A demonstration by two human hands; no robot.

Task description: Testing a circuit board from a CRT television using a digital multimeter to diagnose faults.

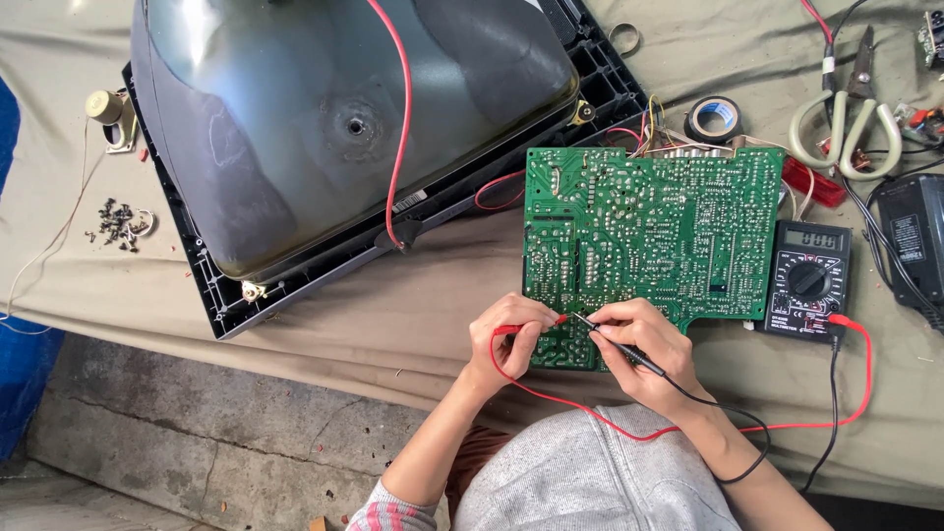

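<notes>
**Two probes on the solder side of a green board**

Left hand [506, 334] pinches the red probe [531, 326], right hand [644, 349] is closed around the black probe [619, 344]. Both tips meet the near edge of the green circuit board [649, 231], very close together; can't quite tell which solder points they're on. The board lies flat on the cloth-covered table [393, 315], just left of the multimeter [808, 280]. A picture tube [324, 118] sits face down to the left, scissors [846, 123] far right.
</notes>
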